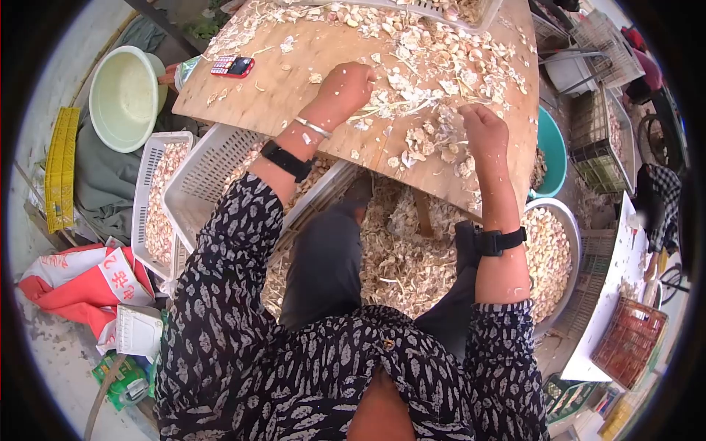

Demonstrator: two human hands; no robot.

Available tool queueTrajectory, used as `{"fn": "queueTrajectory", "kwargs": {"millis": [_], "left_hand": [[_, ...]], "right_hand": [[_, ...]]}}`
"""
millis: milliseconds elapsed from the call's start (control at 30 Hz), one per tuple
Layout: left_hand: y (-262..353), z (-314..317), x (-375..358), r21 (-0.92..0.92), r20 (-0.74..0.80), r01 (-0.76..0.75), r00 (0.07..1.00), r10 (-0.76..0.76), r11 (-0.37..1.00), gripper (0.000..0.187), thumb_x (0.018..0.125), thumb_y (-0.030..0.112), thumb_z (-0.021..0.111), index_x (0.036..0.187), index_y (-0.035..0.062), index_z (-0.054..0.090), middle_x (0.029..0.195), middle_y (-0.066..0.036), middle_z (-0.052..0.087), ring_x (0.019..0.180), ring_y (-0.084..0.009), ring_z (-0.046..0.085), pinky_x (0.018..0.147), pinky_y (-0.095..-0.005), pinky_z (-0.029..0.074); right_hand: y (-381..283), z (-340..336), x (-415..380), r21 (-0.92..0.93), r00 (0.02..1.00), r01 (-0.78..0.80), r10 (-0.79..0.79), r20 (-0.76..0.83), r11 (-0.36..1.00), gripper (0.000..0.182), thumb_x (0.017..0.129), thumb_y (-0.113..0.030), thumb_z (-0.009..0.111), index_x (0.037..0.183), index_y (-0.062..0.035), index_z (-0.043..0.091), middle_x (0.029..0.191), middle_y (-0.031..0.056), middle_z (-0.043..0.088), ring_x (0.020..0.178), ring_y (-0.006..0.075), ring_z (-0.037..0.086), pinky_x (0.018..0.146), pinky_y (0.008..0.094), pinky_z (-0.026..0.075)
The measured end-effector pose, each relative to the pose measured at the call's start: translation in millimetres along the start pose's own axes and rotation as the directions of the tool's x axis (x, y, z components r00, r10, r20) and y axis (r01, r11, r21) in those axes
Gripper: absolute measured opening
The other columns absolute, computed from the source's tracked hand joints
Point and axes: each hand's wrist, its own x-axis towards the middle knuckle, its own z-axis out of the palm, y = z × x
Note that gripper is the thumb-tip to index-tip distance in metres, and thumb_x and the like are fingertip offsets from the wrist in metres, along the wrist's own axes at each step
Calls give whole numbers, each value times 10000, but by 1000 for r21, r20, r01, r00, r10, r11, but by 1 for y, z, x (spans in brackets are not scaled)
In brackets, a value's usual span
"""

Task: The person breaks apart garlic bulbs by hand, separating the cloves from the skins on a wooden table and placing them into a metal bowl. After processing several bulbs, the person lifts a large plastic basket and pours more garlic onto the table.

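Observation:
My left hand is closed above the wooden board, its fingers curled near scattered garlic skins. What it holds, if anything, is hidden. My right hand is also closed, thumb and fingers pinched together beside a small heap of garlic pieces and skins. Nothing between those fingertips can be made out. Loose garlic cloves are spread over the far part of the board. Toward its left edge lies a red mobile phone.
White crates holding garlic stand left of the board. On the right are a metal basin of cloves and a teal basin. A pale green basin sits at upper left. Skins cover the ground around my legs.

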Motion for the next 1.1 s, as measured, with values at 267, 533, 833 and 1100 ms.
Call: {"fn": "queueTrajectory", "kwargs": {"millis": [267,533,833,1100], "left_hand": [[13,15,39,279,240,-142,968,75,950,108,735,41,545,797,-5,621,848,-226,623,850,-376,608,699,-423,495],[23,-49,-8,-178,-9,42,999,-44,983,175,754,141,622,861,9,580,741,-110,613,668,-212,603,620,-319,479],[16,-62,-77,-104,-1,186,982,-187,977,392,827,226,635,1160,33,560,1140,-187,565,954,-290,594,826,-375,481],[88,65,-31,77,209,-263,947,243,962,563,881,412,521,1316,63,448,1405,-198,336,1302,-410,286,1081,-473,235]], "right_hand": [[20,7,19,-773,952,294,-248,181,562,374,799,-77,505,1145,-165,614,995,117,631,878,308,617,732,400,507],[32,-47,1,-464,943,325,-319,94,824,226,842,-180,532,1009,-164,683,928,142,656,844,317,623,750,389,492],[54,-67,42,-730,977,94,-203,-63,677,372,835,-191,528,1205,-167,560,1046,146,564,996,328,559,808,411,475],[41,-29,19,-717,901,429,-322,292,550,339,841,-127,525,1172,-174,581,1035,134,548,988,304,544,800,408,482]]}}
